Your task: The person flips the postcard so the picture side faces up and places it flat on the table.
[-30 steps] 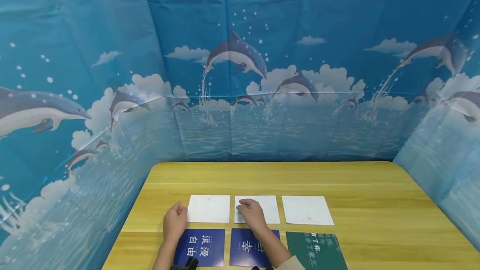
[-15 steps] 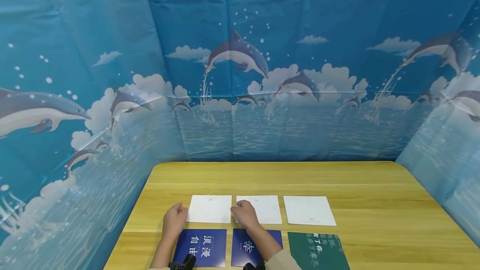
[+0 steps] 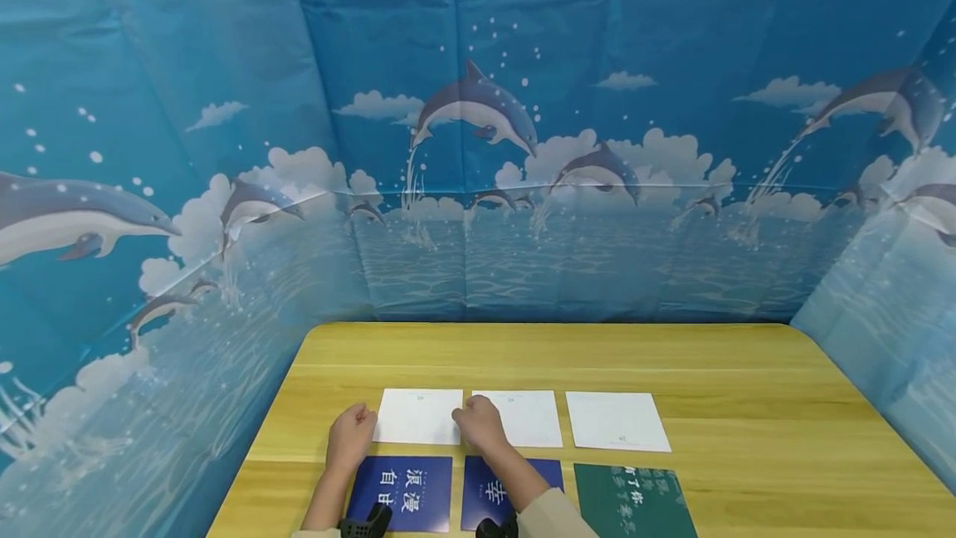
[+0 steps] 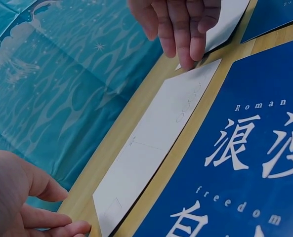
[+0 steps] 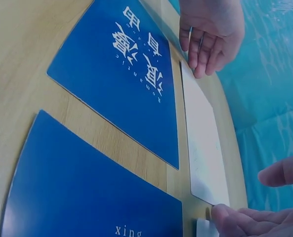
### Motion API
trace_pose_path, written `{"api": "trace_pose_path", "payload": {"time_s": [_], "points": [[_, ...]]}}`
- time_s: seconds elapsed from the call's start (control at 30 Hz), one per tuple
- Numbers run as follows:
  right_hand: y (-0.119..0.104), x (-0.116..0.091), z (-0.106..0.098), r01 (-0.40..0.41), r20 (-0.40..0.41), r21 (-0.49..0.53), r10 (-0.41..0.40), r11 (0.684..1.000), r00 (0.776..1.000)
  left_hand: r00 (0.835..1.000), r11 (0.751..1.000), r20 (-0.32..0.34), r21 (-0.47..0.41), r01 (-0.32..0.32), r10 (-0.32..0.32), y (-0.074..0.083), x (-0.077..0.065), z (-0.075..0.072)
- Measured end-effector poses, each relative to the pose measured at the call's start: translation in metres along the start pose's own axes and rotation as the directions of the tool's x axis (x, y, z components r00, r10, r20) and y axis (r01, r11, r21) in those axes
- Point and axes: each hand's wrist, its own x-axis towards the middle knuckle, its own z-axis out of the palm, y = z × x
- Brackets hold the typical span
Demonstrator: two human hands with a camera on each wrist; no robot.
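Note:
The leftmost white card [image 3: 418, 418] lies flat in the far row, with my hands at its two short sides. At its left edge is my left hand [image 3: 349, 437], its extended fingertips [image 4: 79, 229] right at the card's corner in the left wrist view. My right hand [image 3: 481, 425] stands at the opposite edge, partly over the middle white card [image 3: 532, 419]. Its fingers [image 4: 186, 47] reach down to the card's end, held fairly straight. Neither hand has its fingers curled round the card. Nearer me lies a blue card [image 3: 399, 492] with white characters.
A second blue card [image 3: 478, 509] lies partly under the right forearm. To its right is a green card [image 3: 631, 501], with a third white card [image 3: 618, 422] behind it. The yellow wood table [image 3: 747, 364] is enclosed by a blue dolphin-print curtain [image 3: 523, 264].
My right hand has moved left, from over the middle white card to the right edge of the leftmost white card. My left hand has stayed nearly still.

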Motion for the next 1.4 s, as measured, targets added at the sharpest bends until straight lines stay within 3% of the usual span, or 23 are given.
{"api": "trace_pose_path", "payload": {"time_s": [0.4,0.73,1.03,1.4], "points": [[-0.001,0.002,0.006,-0.054,-0.025,0.06,0.056,0.997,0.998,0.999,0.999,-0.023,-0.007,-0.046,0.045,0.002,0.005,0.004],[-0.001,0.002,0.006,-0.061,-0.043,0.058,0.064,0.996,0.997,1.0,1.0,0.017,-0.018,-0.02,0.021,-0.002,0.008,0.005],[0.004,0.005,0.008,-0.105,-0.048,0.076,0.109,0.992,0.993,1.0,0.999,0.014,-0.04,-0.012,0.012,-0.006,0.009,0.004],[0.005,0.011,0.006,-0.009,0.0,0.117,0.01,0.993,1.0,0.998,0.993,-0.044,-0.111,0.046,-0.051,-0.005,0.011,0.005]]}}
